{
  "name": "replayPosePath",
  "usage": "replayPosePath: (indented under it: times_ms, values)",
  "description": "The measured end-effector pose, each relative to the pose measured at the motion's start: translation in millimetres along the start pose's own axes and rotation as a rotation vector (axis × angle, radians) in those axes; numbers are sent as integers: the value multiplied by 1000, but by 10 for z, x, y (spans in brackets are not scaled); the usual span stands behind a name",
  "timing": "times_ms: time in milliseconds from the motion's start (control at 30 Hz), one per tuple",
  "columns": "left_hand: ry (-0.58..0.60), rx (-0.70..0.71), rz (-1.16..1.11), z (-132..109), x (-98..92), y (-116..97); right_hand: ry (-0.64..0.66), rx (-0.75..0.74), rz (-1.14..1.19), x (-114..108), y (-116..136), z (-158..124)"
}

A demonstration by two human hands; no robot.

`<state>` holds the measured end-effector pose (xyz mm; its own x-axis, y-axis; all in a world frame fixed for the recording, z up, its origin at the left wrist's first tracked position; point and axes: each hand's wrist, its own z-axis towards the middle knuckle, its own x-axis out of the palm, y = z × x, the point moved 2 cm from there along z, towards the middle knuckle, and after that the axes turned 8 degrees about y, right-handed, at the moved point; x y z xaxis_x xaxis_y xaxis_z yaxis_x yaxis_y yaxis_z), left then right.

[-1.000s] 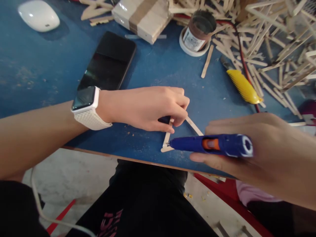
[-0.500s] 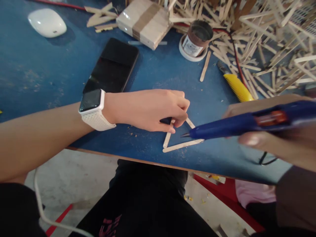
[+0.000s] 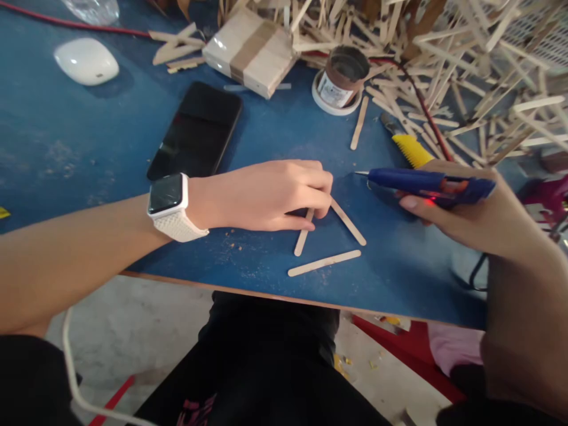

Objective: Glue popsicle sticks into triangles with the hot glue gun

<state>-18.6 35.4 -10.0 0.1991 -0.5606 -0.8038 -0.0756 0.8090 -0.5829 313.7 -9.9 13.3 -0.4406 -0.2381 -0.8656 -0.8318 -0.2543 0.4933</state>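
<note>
My left hand [image 3: 293,192], a watch [image 3: 166,195] on its wrist, has its fingers curled down over the upper ends of two wooden craft sticks. The left craft stick [image 3: 303,236] comes out below the thumb; the right craft stick [image 3: 349,222] slants down from the fingertips. Where their upper ends meet is hidden. Below them lies a third craft stick [image 3: 325,263], apart from both. My right hand [image 3: 479,207] grips a blue, pen-shaped hot glue gun [image 3: 403,179]. Its metal tip points left, right of my left fingertips, and a red light glows near the thumb.
A phone [image 3: 197,130], a white mouse [image 3: 86,61] and a wrapped bundle of sticks [image 3: 248,53] lie further back. Behind stand a brown-rimmed jar [image 3: 339,83] and a large stick pile [image 3: 465,77]. A yellow-handled cutter [image 3: 410,149] lies beyond the glue gun.
My right hand has moved the glue gun up, away from the lower stick. The two sticks under my left hand now stand apart from the lower stick. The camera view has shifted slightly.
</note>
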Motion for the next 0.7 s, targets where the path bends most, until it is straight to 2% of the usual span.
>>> replayPosePath:
  times_ms: [67, 167, 267, 333, 400, 500, 700]
  values:
    - [-55, 16, -31, -6, -23, -36, 19, -31, 24, 10, 19, -8]
    - [-189, 59, -210, 0, -82, -128, -57, -39, -9, 8, 32, -23]
    - [-322, 71, -615, 17, -121, -204, -86, -43, -19, 27, 74, -25]
    - [-349, 36, -923, 25, -107, -221, -104, -41, -15, 45, 114, -24]
    - [-338, -46, -1111, 22, -78, -217, -123, -47, -18, 63, 146, -25]
    - [-325, -163, -1144, 3, -65, -199, -143, -43, -24, 81, 150, -29]
    - [-342, -204, -1108, 10, -113, -185, -159, 19, 22, 84, 92, -34]
